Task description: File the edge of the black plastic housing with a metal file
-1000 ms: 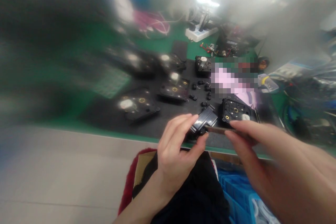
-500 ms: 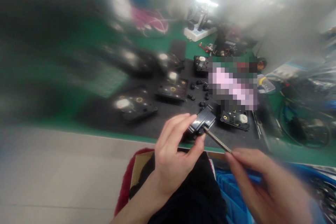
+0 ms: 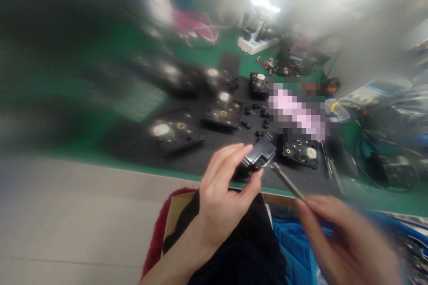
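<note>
My left hand is closed around a small black plastic housing, gripping it between thumb and fingers above the bench's front edge. Between the thumb and fingers of my right hand is a thin grey strip-like tool with a patterned surface; its exact kind is unclear. The tool's tip lies just to the right of the housing, apart from it. Right of the housing, a black plastic casing with a white round part lies on the black mat.
More black casings lie left and behind, with small black parts between them. A white power strip stands at the back. Slim metal tools and cables are on the right; a blue crate is below. A pixelated patch hides part of the bench.
The tool's tip has come away from the black housing, as my right hand moved right and slightly down. My left hand still holds the housing, tilted a little differently.
</note>
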{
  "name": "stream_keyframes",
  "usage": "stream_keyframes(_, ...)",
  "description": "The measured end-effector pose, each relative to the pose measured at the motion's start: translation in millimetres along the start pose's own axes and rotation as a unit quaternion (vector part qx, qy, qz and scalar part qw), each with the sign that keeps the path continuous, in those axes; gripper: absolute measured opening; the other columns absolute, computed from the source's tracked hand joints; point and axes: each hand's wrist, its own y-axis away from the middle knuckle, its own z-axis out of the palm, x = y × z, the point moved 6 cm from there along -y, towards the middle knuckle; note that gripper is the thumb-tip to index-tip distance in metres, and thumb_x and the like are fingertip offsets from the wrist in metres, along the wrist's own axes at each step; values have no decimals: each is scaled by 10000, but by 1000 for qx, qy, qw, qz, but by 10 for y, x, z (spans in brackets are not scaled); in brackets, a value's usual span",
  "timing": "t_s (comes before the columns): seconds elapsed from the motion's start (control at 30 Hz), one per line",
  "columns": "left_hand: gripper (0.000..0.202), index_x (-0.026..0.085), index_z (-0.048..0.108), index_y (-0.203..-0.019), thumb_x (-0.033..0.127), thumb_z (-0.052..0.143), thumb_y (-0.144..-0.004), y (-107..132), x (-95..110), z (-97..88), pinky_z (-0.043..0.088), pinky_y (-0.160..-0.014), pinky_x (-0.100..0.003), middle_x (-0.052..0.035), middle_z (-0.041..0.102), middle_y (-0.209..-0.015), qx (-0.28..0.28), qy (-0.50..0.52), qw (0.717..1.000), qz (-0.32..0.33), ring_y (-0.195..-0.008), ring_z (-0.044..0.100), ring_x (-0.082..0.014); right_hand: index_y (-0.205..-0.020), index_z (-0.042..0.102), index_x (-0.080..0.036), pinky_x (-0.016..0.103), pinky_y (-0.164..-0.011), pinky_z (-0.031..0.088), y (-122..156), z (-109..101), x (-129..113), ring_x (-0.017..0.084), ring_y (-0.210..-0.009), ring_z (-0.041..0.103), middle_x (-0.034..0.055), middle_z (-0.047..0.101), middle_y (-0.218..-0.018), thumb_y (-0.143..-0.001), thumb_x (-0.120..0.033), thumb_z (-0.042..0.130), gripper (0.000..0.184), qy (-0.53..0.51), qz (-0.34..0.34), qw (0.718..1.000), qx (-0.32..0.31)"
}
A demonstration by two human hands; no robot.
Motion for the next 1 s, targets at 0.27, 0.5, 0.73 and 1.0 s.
stream_keyframes(0.27, 402, 146, 682, -1327, 104, 777, -939, 19, -1, 17, 560, -1123, -370, -103, 716, -1286, 6, 6, 1000, 14, -1236, 687, -237, -1095, 672, -239, 217, -752, 586, -251, -187, -71, 133, -769, 777, -21, 787, -893, -1061, -281, 651, 58, 62, -23, 998, -21)
stream_keyframes(0.5, 424, 163, 675, -1342, 104, 785, -936, 42, -17, 22, 559, -1133, -395, -97, 712, -1305, 2, 14, 1000, 15, -1256, 676, -245, -1117, 666, -248, 245, -715, 505, -565, -196, -270, 120, -748, 719, -22, 773, -943, -1080, -260, 617, 63, 97, -76, 992, -41)
stream_keyframes(0.73, 422, 155, 676, -1338, 100, 789, -935, 28, -13, 17, 561, -1132, -390, -95, 718, -1302, 0, 8, 1000, 21, -1255, 680, -240, -1109, 657, -254, 236, -653, 476, -634, -193, -291, 117, -711, 686, -21, 745, -908, -1091, -235, 568, 92, 64, -108, 989, -84)
stream_keyframes(1.0, 424, 151, 678, -1356, 162, 815, -955, 6, -39, -16, 528, -1171, -342, -86, 707, -1336, -27, 21, 999, 12, -1287, 666, -215, -1027, 666, -215, 232, -671, 542, -196, 52, -78, 130, -692, 706, 7, 761, -885, -1052, -220, 624, 48, 37, -85, 989, -112)
